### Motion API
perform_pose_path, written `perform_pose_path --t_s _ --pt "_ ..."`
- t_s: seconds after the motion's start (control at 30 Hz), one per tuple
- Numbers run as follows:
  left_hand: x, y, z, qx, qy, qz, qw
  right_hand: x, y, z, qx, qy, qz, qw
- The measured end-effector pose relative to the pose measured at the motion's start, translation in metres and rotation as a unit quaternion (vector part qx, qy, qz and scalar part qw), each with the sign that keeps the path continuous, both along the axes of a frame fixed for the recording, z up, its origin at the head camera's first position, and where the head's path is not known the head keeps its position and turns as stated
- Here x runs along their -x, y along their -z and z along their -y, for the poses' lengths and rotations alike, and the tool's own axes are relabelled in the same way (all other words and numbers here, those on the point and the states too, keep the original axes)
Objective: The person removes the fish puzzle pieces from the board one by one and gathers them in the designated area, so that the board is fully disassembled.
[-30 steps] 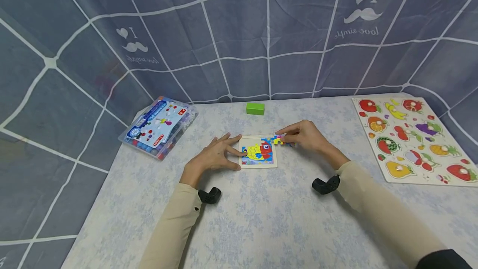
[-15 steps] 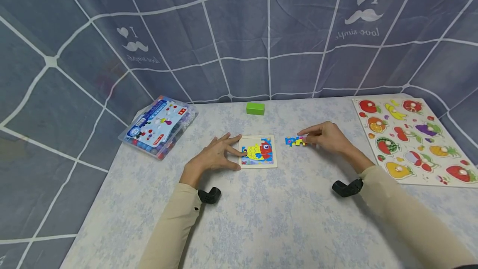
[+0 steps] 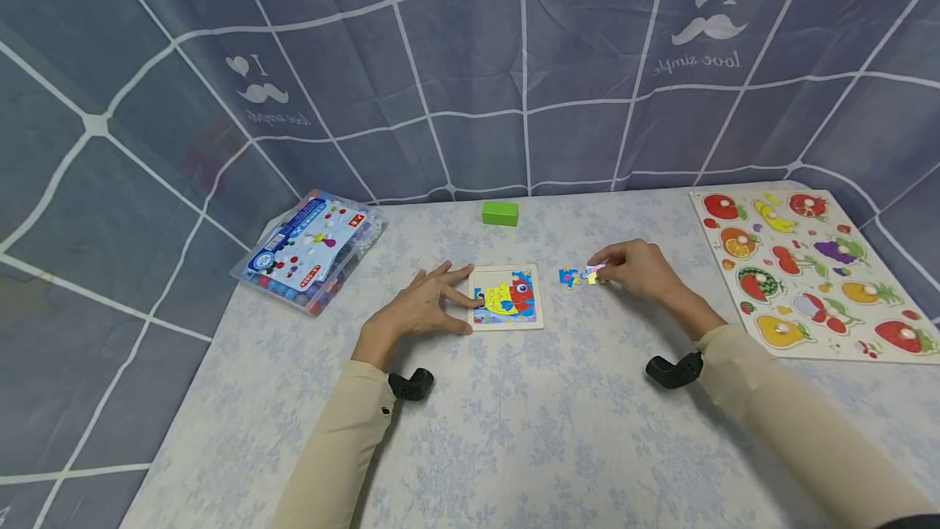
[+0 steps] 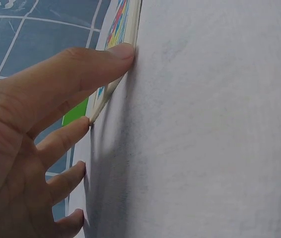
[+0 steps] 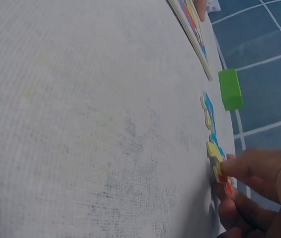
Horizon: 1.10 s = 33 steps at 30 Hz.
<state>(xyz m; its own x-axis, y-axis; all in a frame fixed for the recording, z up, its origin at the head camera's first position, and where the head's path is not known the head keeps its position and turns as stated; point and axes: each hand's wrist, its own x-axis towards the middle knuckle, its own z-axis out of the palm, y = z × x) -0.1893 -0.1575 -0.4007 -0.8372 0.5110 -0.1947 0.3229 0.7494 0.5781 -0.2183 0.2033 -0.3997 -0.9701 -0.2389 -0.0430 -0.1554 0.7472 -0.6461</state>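
A small wooden tray puzzle [image 3: 539, 298] with a red and yellow fish picture lies mid-table; its top strip shows bare wood. My left hand [image 3: 411, 308] rests at its left side, fingers spread and fairly straight. The thumb touches the near edge, one finger the far corner, and another reaches over the picture. To the right of the tray, my right hand [image 3: 637, 269] pinches a yellow jigsaw piece [image 5: 215, 152] between thumb and fingers. A blue jigsaw piece [image 3: 569, 277] lies beside it on the table. A red part shows at my right fingertips, partly hidden.
A green block [image 3: 500, 214] sits behind the tray. At the back left is a clear plastic box [image 3: 312, 243] of small colorful items. A fruit puzzle board [image 3: 808, 276] lies at the right. A blue checked curtain [image 3: 485, 64] hangs behind the table.
My right hand has moved right, away from the tray, with the jigsaw pieces. The yellow piece now looks tilted against the blue one. My left hand stays at the tray.
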Motion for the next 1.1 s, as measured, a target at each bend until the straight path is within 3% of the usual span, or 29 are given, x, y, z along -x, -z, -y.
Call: perform_pose_path --t_s 1.1 --pt "-0.0018 -0.0007 -0.0003 -0.002 0.004 -0.003 1.0000 -0.0006 0.0018 0.0025 -0.005 -0.009 0.003 0.9999"
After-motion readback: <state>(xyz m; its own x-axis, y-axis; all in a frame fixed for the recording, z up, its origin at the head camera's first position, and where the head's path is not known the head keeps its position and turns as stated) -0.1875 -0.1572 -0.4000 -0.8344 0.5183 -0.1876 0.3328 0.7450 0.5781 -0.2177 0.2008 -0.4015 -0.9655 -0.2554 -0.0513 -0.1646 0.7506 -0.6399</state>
